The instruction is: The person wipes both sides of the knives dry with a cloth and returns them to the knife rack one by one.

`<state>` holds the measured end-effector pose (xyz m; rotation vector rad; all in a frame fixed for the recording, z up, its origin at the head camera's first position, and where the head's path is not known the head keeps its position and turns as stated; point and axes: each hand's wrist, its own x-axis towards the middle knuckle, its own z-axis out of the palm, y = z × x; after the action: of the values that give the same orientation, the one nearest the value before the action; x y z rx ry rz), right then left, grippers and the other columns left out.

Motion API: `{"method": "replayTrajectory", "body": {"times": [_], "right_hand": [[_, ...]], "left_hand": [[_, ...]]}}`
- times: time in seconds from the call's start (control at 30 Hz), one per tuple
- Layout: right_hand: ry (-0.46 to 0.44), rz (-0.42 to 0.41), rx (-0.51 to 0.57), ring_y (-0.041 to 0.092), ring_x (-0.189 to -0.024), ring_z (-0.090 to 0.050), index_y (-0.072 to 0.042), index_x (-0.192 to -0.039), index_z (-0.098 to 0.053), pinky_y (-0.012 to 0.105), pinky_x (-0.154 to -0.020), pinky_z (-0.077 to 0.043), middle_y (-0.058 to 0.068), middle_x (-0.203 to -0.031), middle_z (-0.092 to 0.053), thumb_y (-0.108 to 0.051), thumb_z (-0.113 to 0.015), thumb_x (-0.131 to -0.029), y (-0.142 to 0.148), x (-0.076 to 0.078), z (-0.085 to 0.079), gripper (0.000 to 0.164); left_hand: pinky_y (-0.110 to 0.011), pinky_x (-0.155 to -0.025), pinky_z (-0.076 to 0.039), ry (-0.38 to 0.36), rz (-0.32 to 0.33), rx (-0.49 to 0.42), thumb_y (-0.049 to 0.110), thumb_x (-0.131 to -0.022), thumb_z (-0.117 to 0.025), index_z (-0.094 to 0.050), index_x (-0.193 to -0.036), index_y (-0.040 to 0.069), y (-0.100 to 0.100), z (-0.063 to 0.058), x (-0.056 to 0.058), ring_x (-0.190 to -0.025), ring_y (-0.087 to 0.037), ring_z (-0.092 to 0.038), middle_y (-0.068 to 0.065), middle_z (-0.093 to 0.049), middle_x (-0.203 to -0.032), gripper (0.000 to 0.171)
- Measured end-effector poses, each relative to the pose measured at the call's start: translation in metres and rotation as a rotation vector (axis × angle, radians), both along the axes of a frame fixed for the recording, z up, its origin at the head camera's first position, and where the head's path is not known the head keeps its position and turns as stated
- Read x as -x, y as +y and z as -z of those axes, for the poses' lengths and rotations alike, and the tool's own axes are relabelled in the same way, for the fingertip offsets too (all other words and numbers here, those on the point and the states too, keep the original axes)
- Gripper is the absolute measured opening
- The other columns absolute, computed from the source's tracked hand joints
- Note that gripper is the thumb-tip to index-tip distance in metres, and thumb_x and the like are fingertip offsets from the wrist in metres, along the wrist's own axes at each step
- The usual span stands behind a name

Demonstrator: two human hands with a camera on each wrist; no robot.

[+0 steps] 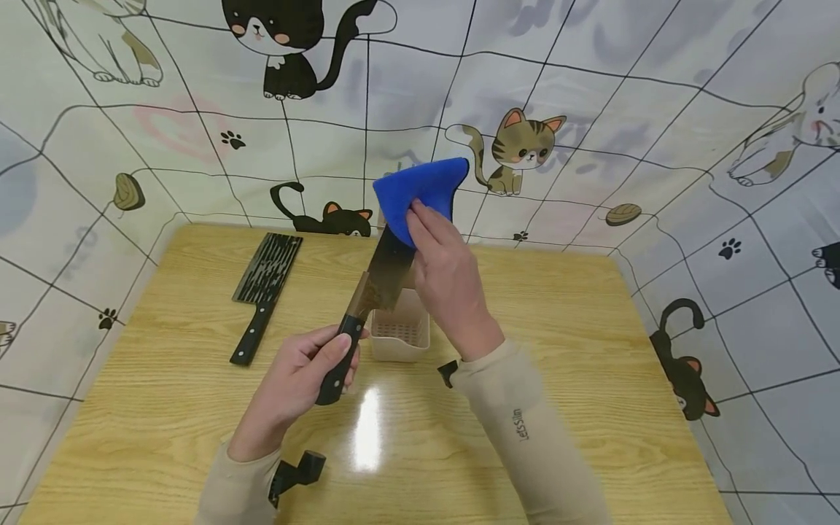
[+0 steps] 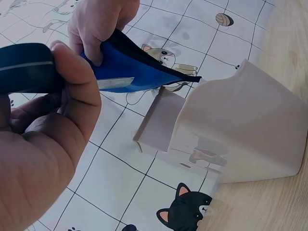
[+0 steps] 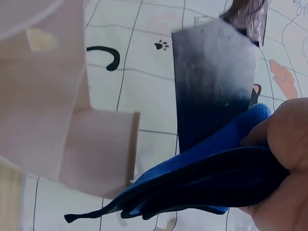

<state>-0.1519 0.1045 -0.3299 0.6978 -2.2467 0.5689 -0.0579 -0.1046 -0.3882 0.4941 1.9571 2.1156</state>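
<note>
My left hand grips the black handle of a kitchen cleaver, its blade slanting up and away from me over the table. A blue cloth is folded over the far end of the blade and hides it. My right hand pinches the cloth around the blade, thumb and fingers on opposite sides. In the right wrist view, the bare part of the blade shows a grey, shiny face above the cloth. The left wrist view shows the left fingers curled round the handle.
Behind and below the cleaver stands a beige plastic holder with a slotted bottom. A second cleaver, its blade striped black, lies on the left of the wooden table. Cat-patterned sheeting rises around the table's back and sides.
</note>
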Motion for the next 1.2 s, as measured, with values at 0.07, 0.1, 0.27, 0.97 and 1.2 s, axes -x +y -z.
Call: {"method": "replayTrajectory", "body": {"times": [0.07,0.1,0.27,0.97,1.2], "right_hand": [[0.001,-0.019,-0.007,0.032,-0.122,-0.057,0.004,-0.122,-0.064,0.035,-0.107,-0.04,0.018,-0.128,-0.061,0.011,-0.046,-0.092,-0.003,-0.004,0.003,0.036],[0.001,-0.025,-0.013,0.032,-0.122,-0.057,0.004,-0.122,-0.064,0.034,-0.107,-0.04,0.018,-0.128,-0.061,0.011,-0.046,-0.092,-0.004,-0.007,0.004,0.036],[0.007,-0.074,-0.029,0.032,-0.121,-0.058,0.004,-0.123,-0.063,0.035,-0.107,-0.04,0.018,-0.128,-0.061,0.009,-0.051,-0.093,-0.009,-0.019,0.011,0.033],[-0.043,-0.151,-0.032,0.029,-0.125,-0.055,0.001,-0.126,-0.062,0.034,-0.109,-0.038,0.016,-0.132,-0.059,0.004,-0.053,-0.093,-0.02,-0.061,0.027,0.035],[-0.016,-0.166,-0.062,0.029,-0.126,-0.054,0.001,-0.127,-0.061,0.033,-0.109,-0.037,0.015,-0.131,-0.06,0.002,-0.058,-0.093,-0.023,-0.073,0.03,0.034]], "left_hand": [[-0.033,-0.054,-0.052,0.011,-0.007,-0.004,0.019,-0.105,-0.044,-0.059,-0.115,-0.009,-0.001,-0.001,0.0,-0.062,-0.02,-0.057,-0.013,-0.057,-0.078,0.033],[-0.032,-0.054,-0.051,0.016,-0.009,-0.008,0.019,-0.105,-0.044,-0.059,-0.116,-0.009,-0.001,-0.001,0.001,-0.062,-0.02,-0.057,-0.013,-0.057,-0.078,0.033],[-0.032,-0.055,-0.052,0.037,-0.021,-0.026,0.017,-0.106,-0.041,-0.057,-0.117,-0.012,-0.002,0.0,0.002,-0.062,-0.019,-0.057,-0.012,-0.057,-0.08,0.035],[-0.033,-0.056,-0.052,-0.026,-0.106,-0.047,0.029,-0.106,-0.038,-0.058,-0.113,-0.011,0.004,-0.004,0.004,-0.063,-0.018,-0.057,-0.012,-0.057,-0.081,0.046],[-0.035,-0.058,-0.054,-0.086,-0.154,-0.015,0.041,-0.105,-0.034,-0.059,-0.1,-0.006,0.005,-0.004,0.004,-0.065,-0.02,-0.058,-0.013,-0.058,-0.08,0.054]]}}
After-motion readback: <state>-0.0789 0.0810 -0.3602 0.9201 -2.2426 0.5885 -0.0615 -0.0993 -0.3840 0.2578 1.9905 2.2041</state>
